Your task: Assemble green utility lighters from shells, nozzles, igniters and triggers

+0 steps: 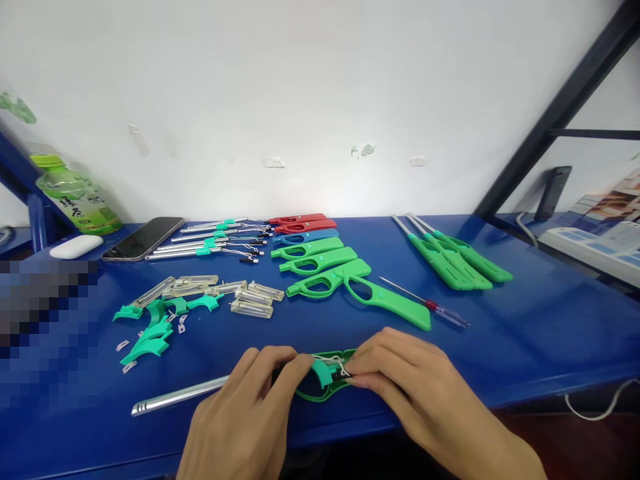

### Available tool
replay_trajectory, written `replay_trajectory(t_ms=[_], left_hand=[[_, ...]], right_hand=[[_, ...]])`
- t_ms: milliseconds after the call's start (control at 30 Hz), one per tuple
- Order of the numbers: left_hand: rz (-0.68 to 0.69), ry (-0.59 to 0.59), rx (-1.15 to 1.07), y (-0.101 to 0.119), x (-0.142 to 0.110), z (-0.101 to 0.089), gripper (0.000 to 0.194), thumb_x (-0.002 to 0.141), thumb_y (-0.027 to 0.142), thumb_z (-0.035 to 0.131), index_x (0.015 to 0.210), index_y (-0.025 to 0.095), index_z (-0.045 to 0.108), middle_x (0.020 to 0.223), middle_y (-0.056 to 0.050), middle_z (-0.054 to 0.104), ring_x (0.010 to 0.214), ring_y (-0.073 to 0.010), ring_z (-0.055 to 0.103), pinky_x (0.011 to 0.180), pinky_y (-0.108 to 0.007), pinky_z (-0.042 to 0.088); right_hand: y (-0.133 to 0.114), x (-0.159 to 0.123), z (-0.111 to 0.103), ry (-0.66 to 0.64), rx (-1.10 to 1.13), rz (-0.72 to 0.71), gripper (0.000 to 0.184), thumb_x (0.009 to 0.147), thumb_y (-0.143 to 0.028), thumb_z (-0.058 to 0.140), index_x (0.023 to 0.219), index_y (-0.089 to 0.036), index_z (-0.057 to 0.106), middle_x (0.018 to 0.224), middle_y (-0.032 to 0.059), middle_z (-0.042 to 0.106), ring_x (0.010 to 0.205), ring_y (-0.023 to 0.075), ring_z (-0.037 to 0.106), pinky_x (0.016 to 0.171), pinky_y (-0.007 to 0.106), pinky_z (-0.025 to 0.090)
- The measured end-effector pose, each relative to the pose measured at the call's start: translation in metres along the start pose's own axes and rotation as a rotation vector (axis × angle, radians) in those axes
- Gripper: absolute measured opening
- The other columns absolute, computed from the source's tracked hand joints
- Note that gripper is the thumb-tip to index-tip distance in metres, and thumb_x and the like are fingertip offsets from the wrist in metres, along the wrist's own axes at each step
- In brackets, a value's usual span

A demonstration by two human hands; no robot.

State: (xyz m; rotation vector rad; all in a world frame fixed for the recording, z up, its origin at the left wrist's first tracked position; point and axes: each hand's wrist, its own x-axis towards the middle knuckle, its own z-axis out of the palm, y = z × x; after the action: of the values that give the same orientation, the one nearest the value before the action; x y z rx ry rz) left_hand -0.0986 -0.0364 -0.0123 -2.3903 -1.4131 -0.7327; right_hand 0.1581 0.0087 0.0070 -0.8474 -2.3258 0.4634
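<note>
- Your left hand (245, 417) sits nearest you at the front edge of the blue table (525, 333), fingers curled together and pressing down on the green lighter half-shell (320, 393) where its metal tube (175, 397) joins it.
- Your right hand (415, 393) comes in from the right, with thumb and forefinger pinched on the thin white wire (335, 362) beside the teal trigger (323, 373) seated in the shell.
- That half-built lighter lies flat between your hands, its long axis running left to right along the table edge; the silver tube points left and the handle end is under your right hand.
- Just behind your right hand lies a green handle shell (385, 300), angled from upper left to lower right, with a red-tipped rod (430, 305) beside it.
- Further back, green, blue and red handle shells (305, 240) lie in a row, long axes left to right.
- Left of them are wired metal tubes (210, 243), clear fuel tanks (240, 293) and loose teal triggers (150, 333).
- Three assembled green lighters (455, 257) lie well apart to the right, nozzles pointing away and left.
- At the far left stand a phone (145, 238), a white case (76, 246) and a green drink bottle (80, 193); its label has writing too small to read.
</note>
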Motion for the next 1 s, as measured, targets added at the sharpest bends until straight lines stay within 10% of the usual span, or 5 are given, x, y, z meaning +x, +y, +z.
replay_trajectory(t_ms=[1000], left_hand=[[0.165, -0.104, 0.001, -0.009, 0.012, -0.011, 0.039, 0.104, 0.009, 0.044, 0.138, 0.019, 0.060, 0.103, -0.006, 0.066, 0.086, -0.0195, 0.061, 0.054, -0.023, 0.053]], right_hand=[[-0.001, 0.002, -0.001, 0.006, 0.015, 0.009, 0.011, 0.108, -0.020, 0.058, 0.110, -0.027, 0.066, 0.106, -0.0010, 0.074, 0.094, 0.0157, 0.067, 0.084, 0.029, 0.052]])
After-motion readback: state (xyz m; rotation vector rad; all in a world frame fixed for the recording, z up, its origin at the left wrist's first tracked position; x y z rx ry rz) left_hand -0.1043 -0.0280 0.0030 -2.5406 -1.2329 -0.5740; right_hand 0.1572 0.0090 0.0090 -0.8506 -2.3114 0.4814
